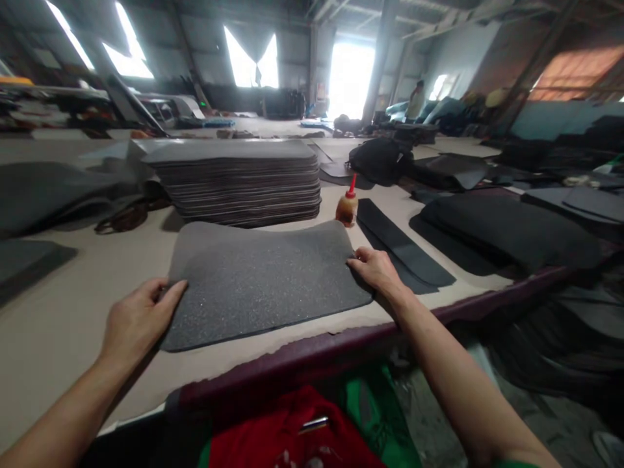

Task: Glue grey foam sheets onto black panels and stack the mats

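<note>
A dark grey, speckled sheet with rounded corners (268, 286) is held in front of me over the table, its far edge bowed. My left hand (139, 315) pinches its left edge between thumb and fingers. On the opposite edge, my right hand (375, 270) grips the sheet the same way. Just behind it rises a tall stack of similar sheets (244, 185). A squat bottle of amber liquid with a red nozzle (347, 209) stands beyond the sheet's far right corner. Dark flat strips (397, 244) lie to the right of my right hand.
The pale-topped table (97, 260) has a maroon front edge (292, 357). Dark folded material (497, 227) is piled on the right, more grey sheeting (53, 195) on the left. Scissors-like dark handles (124, 218) lie near the stack. A person (415, 103) is far back.
</note>
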`<action>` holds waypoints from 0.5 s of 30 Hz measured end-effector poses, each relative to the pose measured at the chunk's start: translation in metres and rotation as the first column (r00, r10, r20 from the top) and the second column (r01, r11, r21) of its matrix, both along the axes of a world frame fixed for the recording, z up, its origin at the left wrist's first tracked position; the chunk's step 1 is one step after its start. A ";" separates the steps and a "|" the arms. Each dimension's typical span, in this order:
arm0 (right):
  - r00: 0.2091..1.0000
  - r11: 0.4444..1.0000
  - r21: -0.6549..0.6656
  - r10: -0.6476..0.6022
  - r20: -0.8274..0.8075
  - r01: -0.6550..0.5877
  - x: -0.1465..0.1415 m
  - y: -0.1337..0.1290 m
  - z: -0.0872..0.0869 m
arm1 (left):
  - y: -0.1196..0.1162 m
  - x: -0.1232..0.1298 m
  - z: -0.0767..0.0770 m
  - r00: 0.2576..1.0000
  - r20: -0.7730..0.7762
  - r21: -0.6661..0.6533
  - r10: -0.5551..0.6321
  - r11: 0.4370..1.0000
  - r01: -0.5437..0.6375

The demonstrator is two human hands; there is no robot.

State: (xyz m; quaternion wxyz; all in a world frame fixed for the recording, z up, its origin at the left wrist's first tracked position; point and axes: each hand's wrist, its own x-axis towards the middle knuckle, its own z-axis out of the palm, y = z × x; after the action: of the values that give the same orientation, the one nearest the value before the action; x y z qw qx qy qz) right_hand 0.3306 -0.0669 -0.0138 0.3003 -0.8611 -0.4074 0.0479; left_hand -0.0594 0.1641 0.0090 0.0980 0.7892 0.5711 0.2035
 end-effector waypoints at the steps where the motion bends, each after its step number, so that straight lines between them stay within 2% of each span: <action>1: 1.000 1.000 -0.009 0.003 0.008 -0.003 0.000 0.000 0.000 | -0.001 0.000 0.000 1.000 0.001 0.006 -0.002 1.000 0.002; 8: 0.998 0.997 -0.073 0.004 0.064 0.001 -0.003 0.000 0.002 | -0.004 -0.002 -0.003 0.996 -0.084 0.040 -0.007 0.999 0.011; 12: 0.996 0.994 -0.105 -0.013 0.085 0.022 -0.004 0.000 0.003 | -0.002 -0.004 -0.004 1.000 -0.027 0.025 -0.015 1.000 0.016; 15: 0.998 0.993 -0.117 0.006 0.061 0.001 -0.006 -0.002 0.004 | -0.006 -0.003 0.002 0.991 0.131 -0.063 0.002 0.998 0.006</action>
State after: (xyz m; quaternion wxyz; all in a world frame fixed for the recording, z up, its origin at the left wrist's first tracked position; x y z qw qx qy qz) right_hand 0.3250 -0.0693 -0.0100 0.2367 -0.8778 -0.4139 0.0458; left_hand -0.0620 0.1583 0.0107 0.1603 0.7712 0.5688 0.2368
